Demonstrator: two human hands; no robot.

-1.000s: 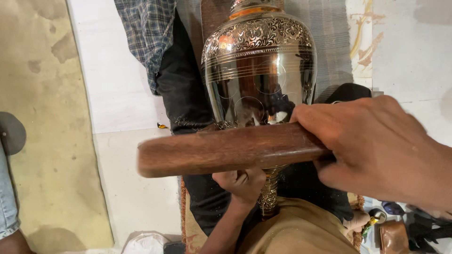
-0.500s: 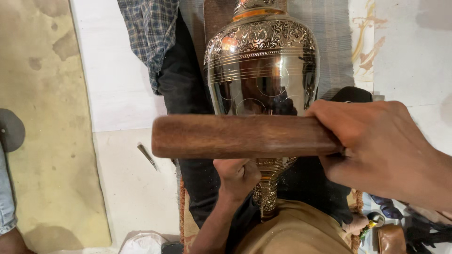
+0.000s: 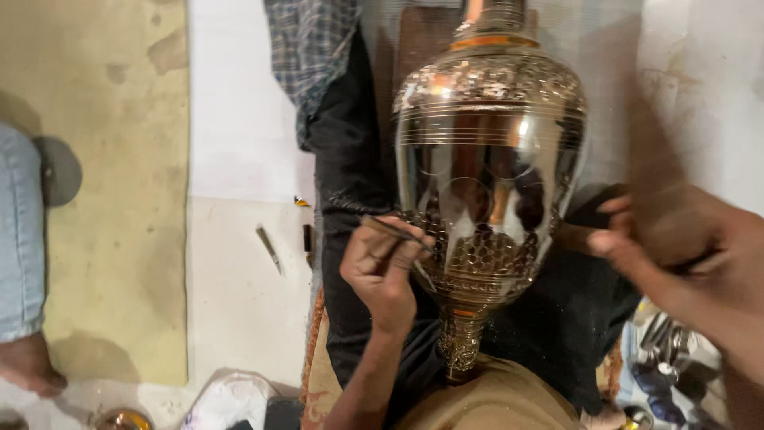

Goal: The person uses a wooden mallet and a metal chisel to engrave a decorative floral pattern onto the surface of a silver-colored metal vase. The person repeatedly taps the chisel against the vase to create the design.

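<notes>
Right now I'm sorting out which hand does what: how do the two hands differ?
The left hand pinches a thin tool against the shiny engraved vase; the right hand is off the vase. The left hand looks sharp, the right hand blurred. The left hand sits at the vase's lower body, the right hand off to its side. Both are bare.

Pale floor (image 3: 239, 143) with a tan mat (image 3: 111, 199), a small metal tool (image 3: 268, 248) loose beside it.

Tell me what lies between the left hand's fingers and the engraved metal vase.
In the head view, a thin metal chisel held in the left hand bridges the stretch, its tip against the engraved metal vase. The right hand is motion-blurred, off to the vase's side.
</notes>
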